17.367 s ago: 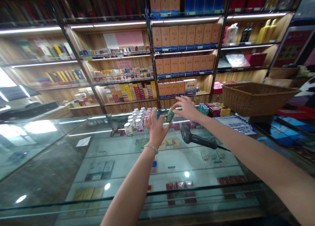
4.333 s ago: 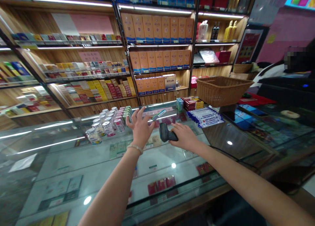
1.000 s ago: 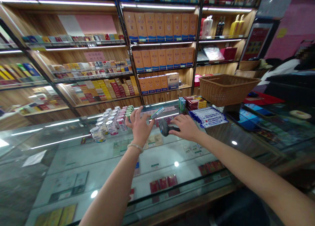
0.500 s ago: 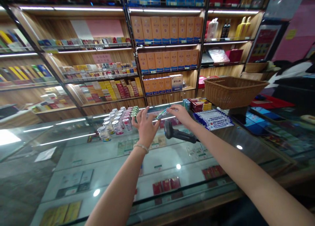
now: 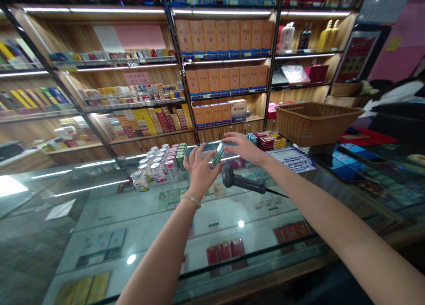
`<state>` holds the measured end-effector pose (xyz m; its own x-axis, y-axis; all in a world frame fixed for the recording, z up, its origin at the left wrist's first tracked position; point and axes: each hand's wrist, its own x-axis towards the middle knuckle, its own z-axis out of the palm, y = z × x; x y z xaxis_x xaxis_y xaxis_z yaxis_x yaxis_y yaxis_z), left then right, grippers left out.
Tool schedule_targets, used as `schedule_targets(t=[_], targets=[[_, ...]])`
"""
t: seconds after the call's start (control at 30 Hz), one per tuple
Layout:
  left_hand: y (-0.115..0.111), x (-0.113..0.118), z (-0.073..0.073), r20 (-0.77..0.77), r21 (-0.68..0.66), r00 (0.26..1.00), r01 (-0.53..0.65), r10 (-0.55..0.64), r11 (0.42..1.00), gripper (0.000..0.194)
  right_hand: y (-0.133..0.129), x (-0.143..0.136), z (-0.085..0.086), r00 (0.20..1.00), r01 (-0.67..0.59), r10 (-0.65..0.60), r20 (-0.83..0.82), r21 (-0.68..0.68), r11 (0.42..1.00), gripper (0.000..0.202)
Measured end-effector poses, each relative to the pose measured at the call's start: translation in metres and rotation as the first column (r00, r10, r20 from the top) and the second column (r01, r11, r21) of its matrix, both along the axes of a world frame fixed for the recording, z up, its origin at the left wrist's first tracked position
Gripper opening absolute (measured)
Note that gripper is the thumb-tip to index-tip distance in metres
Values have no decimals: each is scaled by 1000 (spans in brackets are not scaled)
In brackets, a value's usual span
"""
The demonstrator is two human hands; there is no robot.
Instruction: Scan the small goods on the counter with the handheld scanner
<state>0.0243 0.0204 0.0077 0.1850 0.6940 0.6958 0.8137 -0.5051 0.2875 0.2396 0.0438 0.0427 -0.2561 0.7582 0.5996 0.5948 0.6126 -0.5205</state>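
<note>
Over the glass counter, my left hand (image 5: 202, 170) holds a small green, blue and white packet (image 5: 218, 153) between thumb and forefinger, its other fingers spread. The packet stands tilted, nearly upright. Close by its upper end is my right hand (image 5: 244, 146), fingers stretched apart; whether a fingertip touches the packet I cannot tell. A black barcode scanner (image 5: 244, 181) lies on the glass just below both hands, its cable running right. Left of my left hand stand rows of small clear-and-white jars (image 5: 158, 163), with pink and green ones at their right end.
Blue-and-white long packets (image 5: 292, 159) and a stack of red packs (image 5: 267, 141) lie right of my hands. Behind them sits a wicker basket (image 5: 318, 121). The glass counter (image 5: 212, 212) has merchandise inside. Shelves with orange boxes (image 5: 215, 39) rise behind. Part of a person shows far right.
The packet has turned from lying slanted to nearly upright. My right hand has lifted slightly and its fingers have spread from the packet's end. My left hand has shifted slightly right.
</note>
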Motion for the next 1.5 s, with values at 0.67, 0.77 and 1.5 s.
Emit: schedule_targets(t=[0.67,0.77,1.5], targets=[[2,-2,-2,141,14,986,-91,88,996,21,-18,-33,16,964,230,-241,112,100,968,23],[2,-3,-6,123,26,988,-100,96,995,20,-22,-39,20,957,252,-263,120,98,963,21],[13,-76,-20,-153,25,962,-225,226,974,56,23,-86,-8,930,187,-179,322,9,982,19]])
